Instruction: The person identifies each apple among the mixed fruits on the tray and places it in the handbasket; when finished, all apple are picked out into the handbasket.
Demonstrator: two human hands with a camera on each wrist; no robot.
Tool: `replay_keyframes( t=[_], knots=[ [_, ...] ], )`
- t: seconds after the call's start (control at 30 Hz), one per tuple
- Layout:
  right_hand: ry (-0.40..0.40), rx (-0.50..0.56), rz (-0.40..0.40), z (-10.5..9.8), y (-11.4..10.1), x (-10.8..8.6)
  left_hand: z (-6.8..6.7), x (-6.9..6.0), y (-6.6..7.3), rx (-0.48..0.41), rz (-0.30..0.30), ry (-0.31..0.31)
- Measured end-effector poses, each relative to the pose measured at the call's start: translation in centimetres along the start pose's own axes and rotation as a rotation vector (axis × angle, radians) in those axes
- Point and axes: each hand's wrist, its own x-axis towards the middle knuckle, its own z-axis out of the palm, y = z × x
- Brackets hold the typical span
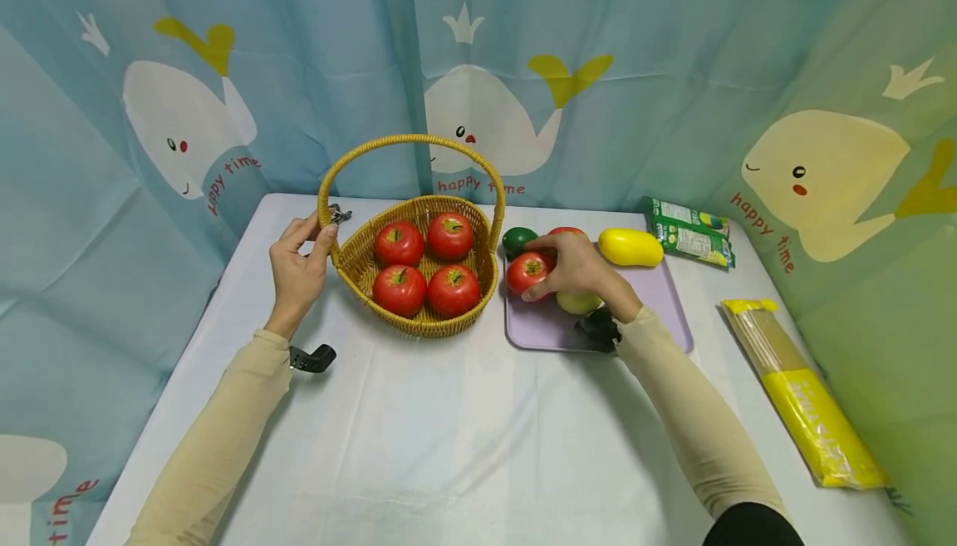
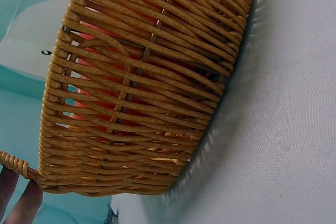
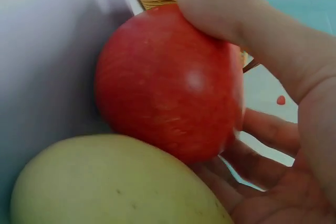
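Note:
My left hand [image 1: 297,268] grips the foot of the handle [image 1: 411,140] of a wicker basket [image 1: 434,328], on its left side. Several red apples [image 1: 399,290] lie inside the basket. My right hand [image 1: 579,268] holds another red apple [image 3: 163,82] between thumb and fingers, at the left side of a lilac tray [image 1: 538,336]. Close by that apple lies a pale yellow-green oval fruit [image 3: 105,182], partly under the hand in the head view. One more red fruit [image 1: 568,231] shows behind the hand, mostly hidden.
On the tray's back part are a dark green oval fruit [image 1: 517,241] and a yellow oval fruit [image 1: 630,247]. Green snack packets [image 1: 691,233] lie at the back right. A yellow noodle packet [image 1: 807,400] lies along the right edge. Curtains hang around the table.

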Motion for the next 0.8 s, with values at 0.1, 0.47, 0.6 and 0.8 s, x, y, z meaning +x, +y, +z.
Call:
replay_keyframes(
  t=[0.1,0.47,0.6,0.8],
  knots=[
    [0.013,0.038,0.023,-0.4,0.1,-0.1,0.1,0.0,0.0,-0.002,0.002,0.003],
    [0.078,0.232,-0.015,-1.5,-0.5,-0.8,0.1,0.1,0.0,0.011,0.012,0.001],
    [0.074,0.297,-0.028,-1.7,-0.7,-0.8,0.1,0.0,-0.1,0.014,0.014,0.005],
    [0.075,0.370,-0.058,-1.9,-1.0,-1.1,0.1,0.0,-0.2,0.009,0.009,0.013]
  ],
)
